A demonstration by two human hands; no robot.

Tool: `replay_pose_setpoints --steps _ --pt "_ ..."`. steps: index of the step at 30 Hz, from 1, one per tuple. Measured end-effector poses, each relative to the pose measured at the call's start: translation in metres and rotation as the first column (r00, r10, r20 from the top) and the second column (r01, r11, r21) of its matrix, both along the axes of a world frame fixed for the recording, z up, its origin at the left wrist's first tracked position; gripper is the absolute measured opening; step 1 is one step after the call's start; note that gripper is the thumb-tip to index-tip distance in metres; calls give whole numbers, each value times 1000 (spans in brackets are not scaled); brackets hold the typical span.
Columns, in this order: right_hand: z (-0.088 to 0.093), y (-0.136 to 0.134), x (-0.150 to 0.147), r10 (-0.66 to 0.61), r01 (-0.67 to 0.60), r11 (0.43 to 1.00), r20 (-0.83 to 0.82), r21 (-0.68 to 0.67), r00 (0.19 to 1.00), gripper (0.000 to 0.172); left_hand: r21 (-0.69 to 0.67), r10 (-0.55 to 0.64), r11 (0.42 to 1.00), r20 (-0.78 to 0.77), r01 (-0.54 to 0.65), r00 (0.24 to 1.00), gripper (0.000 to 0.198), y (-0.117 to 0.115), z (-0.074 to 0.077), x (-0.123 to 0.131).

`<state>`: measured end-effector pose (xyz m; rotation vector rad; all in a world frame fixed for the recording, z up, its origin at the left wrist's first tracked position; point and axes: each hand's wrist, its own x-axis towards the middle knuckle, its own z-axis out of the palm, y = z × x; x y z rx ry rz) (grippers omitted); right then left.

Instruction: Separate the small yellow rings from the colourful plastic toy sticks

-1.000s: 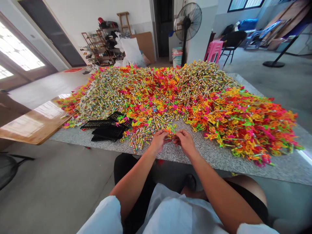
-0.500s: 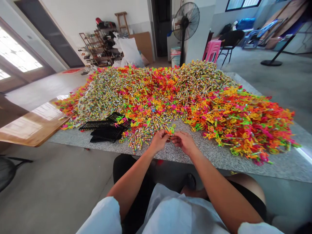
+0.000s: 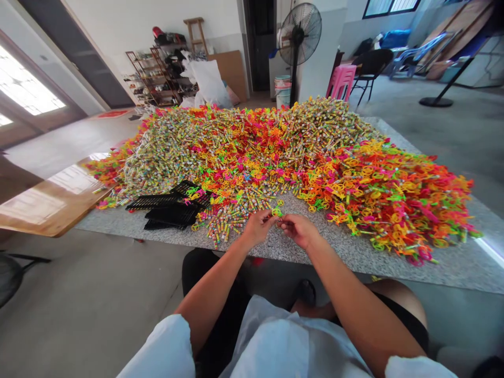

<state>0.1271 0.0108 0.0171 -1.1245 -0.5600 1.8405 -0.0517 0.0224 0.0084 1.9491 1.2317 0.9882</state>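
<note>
My left hand (image 3: pixel 256 229) and my right hand (image 3: pixel 301 231) meet fingertip to fingertip over the front of the granite table (image 3: pixel 338 249). The fingers of both are closed in a pinch. Whatever lies between them is too small and too hidden to name. Just beyond the fingertips are green and yellow plastic loop pieces (image 3: pixel 278 209). Close to my left hand lies a spread of short patterned tubes (image 3: pixel 223 227), printed mostly yellow and green. A large heap of bright plastic loop pieces (image 3: pixel 397 194) in orange, red, yellow and pink rises right of my right hand.
Black slotted trays (image 3: pixel 167 212) lie stacked at left on the table. Mounds of patterned tubes (image 3: pixel 161 152) cover its back. A wooden board (image 3: pixel 43 205) adjoins the left side. Behind stand a fan (image 3: pixel 299 37) and pink stools (image 3: pixel 342 81).
An orange piece that showed between my fingertips is now hardly visible. My hands stay in nearly the same place, with slight finger movement. The view has shifted a little.
</note>
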Motion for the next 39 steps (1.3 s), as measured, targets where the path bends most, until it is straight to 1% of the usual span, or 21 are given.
replay_pose_setpoints --steps 3,7,10,12,14,15,17,18,19,20,21,22,23,24,25,26,28,29,32,35,39 --pt "4 -7 4 -5 5 1000 -21 7 1000 9 59 2 998 -42 1 999 35 -7 1 3" --pt "5 -16 4 9 -14 994 54 109 999 5 78 -18 997 -39 21 999 34 -12 -3 6" --pt "8 -8 12 -16 -63 974 347 216 938 9 32 -26 999 -32 27 999 30 -6 -14 4" --pt "17 9 31 -147 -51 950 585 308 798 8 -2 -17 1000 -27 17 1000 32 2 -23 -1" --pt "32 32 59 -374 53 893 669 447 642 10 5 40 999 -63 -40 997 39 13 -30 -7" --pt "41 44 74 -495 144 839 628 524 601 11 20 81 997 -114 -79 990 37 18 -32 -9" --pt "56 68 96 -697 366 673 386 643 604 18 45 153 988 -263 -146 953 27 27 -34 -9" --pt "60 79 102 -739 443 608 264 659 620 22 49 179 984 -339 -173 923 25 30 -33 -7" --pt "60 87 103 -752 500 570 168 652 638 24 46 198 980 -408 -196 891 26 33 -32 -3" --pt "57 94 99 -736 519 575 123 633 665 26 39 208 976 -468 -215 859 29 35 -31 2" --pt "51 98 91 -698 497 619 135 608 704 26 32 212 973 -516 -229 830 33 36 -30 8" --pt "40 100 80 -639 435 687 199 582 743 25 28 213 971 -554 -237 805 38 37 -29 15" --pt "28 102 67 -545 315 772 319 552 776 23 26 207 971 -582 -236 787 41 37 -28 21" --pt "15 103 53 -431 152 841 471 520 770 23 24 196 974 -599 -227 777 42 36 -28 26" --pt "2 104 39 -321 -24 879 629 476 708 22 21 181 977 -607 -213 773 41 36 -27 31" --pt "-10 107 26 -240 -169 889 747 426 620 22 15 165 980 -610 -198 775 39 34 -28 34" --pt "-26 113 5 -170 -350 867 871 354 460 20 2 142 984 -604 -176 785 34 31 -29 37" --pt "-31 118 -3 -163 -396 853 894 341 417 17 0 136 986 -598 -169 790 32 28 -30 37" --pt "-35 133 -22 -146 -507 808 936 299 320 10 1 123 989 -581 -150 805 27 20 -34 31" --pt "-34 141 -38 -132 -597 767 968 236 213 12 -9 91 993 -565 -116 820 27 14 -35 21" --pt "-38 142 -51 -137 -623 754 977 208 161 20 40 95 995 -504 -87 859 32 8 -32 5"
